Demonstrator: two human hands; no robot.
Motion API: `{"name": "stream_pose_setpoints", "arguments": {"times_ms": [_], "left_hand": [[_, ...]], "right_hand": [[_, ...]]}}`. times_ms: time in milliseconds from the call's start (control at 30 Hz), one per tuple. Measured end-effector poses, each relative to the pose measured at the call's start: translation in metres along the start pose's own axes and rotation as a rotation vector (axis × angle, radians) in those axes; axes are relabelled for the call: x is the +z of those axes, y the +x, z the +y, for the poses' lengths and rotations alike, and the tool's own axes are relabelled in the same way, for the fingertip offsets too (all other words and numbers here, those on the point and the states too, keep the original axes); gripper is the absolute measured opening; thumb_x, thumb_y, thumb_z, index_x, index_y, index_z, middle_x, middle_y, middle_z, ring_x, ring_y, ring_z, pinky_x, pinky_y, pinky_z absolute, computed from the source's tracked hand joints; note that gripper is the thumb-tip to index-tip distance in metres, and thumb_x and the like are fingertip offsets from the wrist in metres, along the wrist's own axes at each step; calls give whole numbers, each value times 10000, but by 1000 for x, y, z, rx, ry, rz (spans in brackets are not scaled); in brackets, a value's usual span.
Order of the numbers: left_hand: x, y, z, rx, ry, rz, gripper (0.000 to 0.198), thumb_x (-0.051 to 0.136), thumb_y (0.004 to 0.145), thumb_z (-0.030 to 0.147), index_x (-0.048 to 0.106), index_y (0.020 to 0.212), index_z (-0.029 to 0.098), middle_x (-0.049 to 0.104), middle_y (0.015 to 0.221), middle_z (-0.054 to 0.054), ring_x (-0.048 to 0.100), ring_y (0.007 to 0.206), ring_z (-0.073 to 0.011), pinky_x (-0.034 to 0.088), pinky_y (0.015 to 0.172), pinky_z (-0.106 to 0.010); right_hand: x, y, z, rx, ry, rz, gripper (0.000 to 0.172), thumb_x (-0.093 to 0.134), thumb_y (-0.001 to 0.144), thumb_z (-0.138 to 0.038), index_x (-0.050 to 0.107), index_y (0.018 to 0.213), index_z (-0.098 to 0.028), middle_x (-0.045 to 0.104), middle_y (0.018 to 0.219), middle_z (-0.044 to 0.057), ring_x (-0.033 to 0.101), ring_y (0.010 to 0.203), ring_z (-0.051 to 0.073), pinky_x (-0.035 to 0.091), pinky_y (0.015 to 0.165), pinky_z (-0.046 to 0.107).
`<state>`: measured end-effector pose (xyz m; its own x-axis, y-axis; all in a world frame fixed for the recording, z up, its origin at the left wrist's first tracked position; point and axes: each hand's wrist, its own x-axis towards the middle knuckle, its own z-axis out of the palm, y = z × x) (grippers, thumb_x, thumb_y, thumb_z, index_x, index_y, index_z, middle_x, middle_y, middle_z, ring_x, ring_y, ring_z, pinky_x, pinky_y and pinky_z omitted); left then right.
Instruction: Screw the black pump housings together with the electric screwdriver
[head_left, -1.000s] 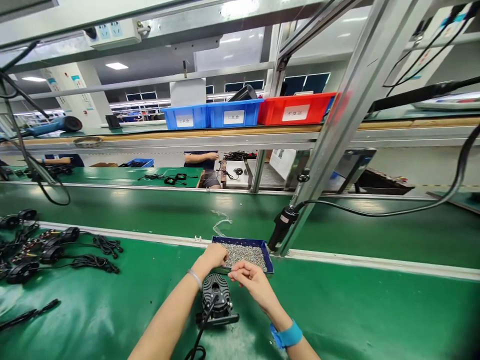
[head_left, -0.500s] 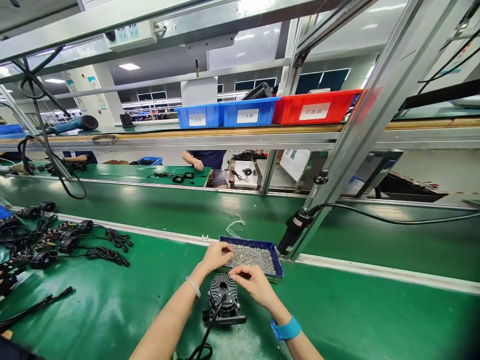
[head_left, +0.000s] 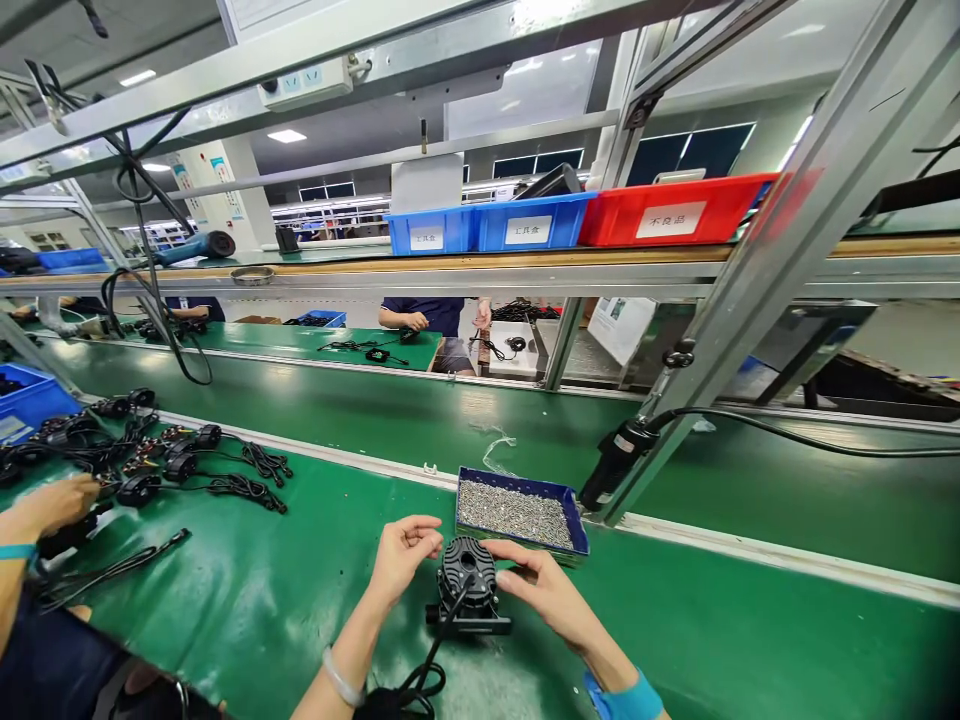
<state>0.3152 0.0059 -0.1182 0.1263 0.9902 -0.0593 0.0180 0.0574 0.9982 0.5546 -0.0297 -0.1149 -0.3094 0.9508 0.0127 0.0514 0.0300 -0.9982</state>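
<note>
A round black device (head_left: 466, 580) with a ribbed housing and a flat foot stands on the green bench, its black cable running toward me. My left hand (head_left: 405, 560) is just left of the housing, thumb and fingertips pinched together; anything between them is too small to name. At the housing's right edge, my right hand (head_left: 540, 588) has its thumb and forefinger bent in close to the rim. Whatever those fingertips hold cannot be made out. Right behind the device sits a blue tray (head_left: 580, 520) full of small silver screws (head_left: 517, 510).
A black power screwdriver (head_left: 619, 460) hangs by the metal post at the tray's right. More black cabled devices (head_left: 180, 465) lie at left, where a co-worker's hand (head_left: 64, 503) reaches in. Blue bins (head_left: 532, 222) and a red bin (head_left: 675, 212) stand on the shelf.
Both hands have come back from the screw tray to either side of the device. The view has swung left, and a co-worker's arm now shows at lower left.
</note>
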Motion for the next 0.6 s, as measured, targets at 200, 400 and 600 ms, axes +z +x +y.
{"name": "stream_pose_setpoints", "arguments": {"times_ms": [200, 400, 600], "left_hand": [[5, -3, -10, 6, 58, -23, 445, 772, 704, 516, 771, 830, 89, 762, 802, -128, 692, 725, -205, 547, 718, -301], [1, -3, 0, 133, 273, -44, 195, 687, 793, 310, 791, 807, 146, 770, 832, -89, 690, 794, -212, 509, 752, -292], [0, -8, 2, 344, 495, -74, 206, 595, 875, 246, 794, 884, 190, 770, 881, -72, 700, 838, -199, 521, 797, -298]], "right_hand": [[13, -10, 20, -95, -35, 141, 572, 785, 728, -530, 710, 1206, -226, 646, 1295, 131, 633, 1108, 297, 565, 857, 375], [15, -11, 26, -138, -126, 165, 555, 749, 751, -573, 722, 1191, -236, 685, 1236, 126, 661, 1038, 304, 578, 808, 383], [-13, -10, 20, -257, -337, 362, 346, 625, 889, -461, 730, 1115, -221, 718, 1080, 106, 682, 921, 255, 571, 823, 388]]}}
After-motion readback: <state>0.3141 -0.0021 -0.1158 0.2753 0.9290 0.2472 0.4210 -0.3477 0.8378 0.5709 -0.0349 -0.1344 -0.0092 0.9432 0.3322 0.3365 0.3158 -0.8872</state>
